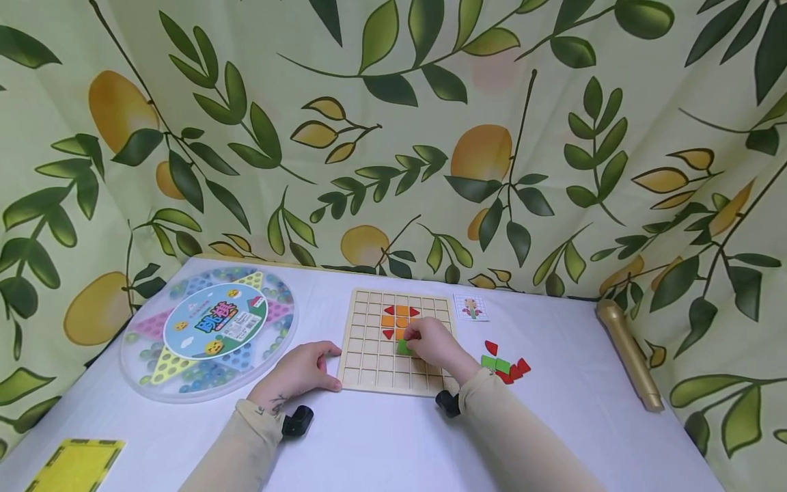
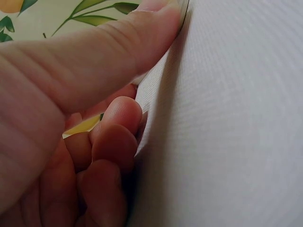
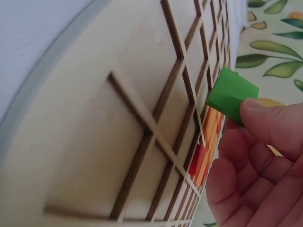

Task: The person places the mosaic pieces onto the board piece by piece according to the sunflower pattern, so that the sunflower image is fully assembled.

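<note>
A wooden grid board (image 1: 363, 342) lies on the white cloth, with orange and red pieces (image 1: 402, 322) set in its upper middle cells. My right hand (image 1: 435, 343) is over the board, pinching a green square tile (image 3: 232, 94) between thumb and fingers. In the right wrist view the tile is tilted above the grid, close to the orange pieces. At the board's left side is my left hand (image 1: 301, 372), thumb stretched out to the edge near the lower left corner. The left wrist view shows that thumb (image 2: 118, 52) straight and the other fingers loosely bent.
Loose red and green pieces (image 1: 503, 364) lie right of the board. A small pattern card (image 1: 471, 308) is by its upper right corner. A round marble game box (image 1: 283, 342) stands left, a yellow panel (image 1: 76, 468) front left, a gold stick (image 1: 628, 355) right. Patterned fabric (image 1: 393, 171) hangs behind.
</note>
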Demonstrator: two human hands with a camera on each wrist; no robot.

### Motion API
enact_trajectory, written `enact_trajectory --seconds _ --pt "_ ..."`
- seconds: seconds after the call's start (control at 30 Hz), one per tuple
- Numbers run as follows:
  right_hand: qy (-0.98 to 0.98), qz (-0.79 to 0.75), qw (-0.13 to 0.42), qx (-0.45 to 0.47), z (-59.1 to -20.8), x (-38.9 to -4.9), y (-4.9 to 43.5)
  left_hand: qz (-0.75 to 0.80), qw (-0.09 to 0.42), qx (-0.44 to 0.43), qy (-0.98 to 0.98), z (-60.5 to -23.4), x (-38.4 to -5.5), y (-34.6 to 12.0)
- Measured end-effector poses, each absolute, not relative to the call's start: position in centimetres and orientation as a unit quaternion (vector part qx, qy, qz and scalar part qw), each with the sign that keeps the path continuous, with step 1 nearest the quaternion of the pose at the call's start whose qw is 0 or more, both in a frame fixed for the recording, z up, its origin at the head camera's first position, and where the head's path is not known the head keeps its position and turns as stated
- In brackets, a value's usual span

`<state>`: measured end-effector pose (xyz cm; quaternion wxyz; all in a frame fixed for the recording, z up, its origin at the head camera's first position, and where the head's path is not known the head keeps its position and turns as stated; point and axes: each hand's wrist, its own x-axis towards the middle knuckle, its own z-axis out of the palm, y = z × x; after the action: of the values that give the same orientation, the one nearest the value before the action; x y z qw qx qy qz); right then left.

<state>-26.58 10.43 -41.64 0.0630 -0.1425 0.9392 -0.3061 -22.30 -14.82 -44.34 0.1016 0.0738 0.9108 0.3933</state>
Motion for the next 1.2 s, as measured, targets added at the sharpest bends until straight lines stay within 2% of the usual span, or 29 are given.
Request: enact_trajectory --seconds 0.5,0.9,1.2 --pt "0.951 -0.277 0.084 -0.106 -41.9 -27.2 9.5 0.391 0.104 0.071 0.912 -44.6 -22.5 -14.9" --pt "0.963 -0.235 0.067 -0.111 -42.4 -26.9 9.2 0.389 0.111 0.067 0.912 -44.7 -22.6 -15.0" --pt "0.964 -0.258 0.037 -0.059 -40.8 -26.2 13.0 0.388 0.109 0.075 0.912 -44.7 -22.5 -15.0"
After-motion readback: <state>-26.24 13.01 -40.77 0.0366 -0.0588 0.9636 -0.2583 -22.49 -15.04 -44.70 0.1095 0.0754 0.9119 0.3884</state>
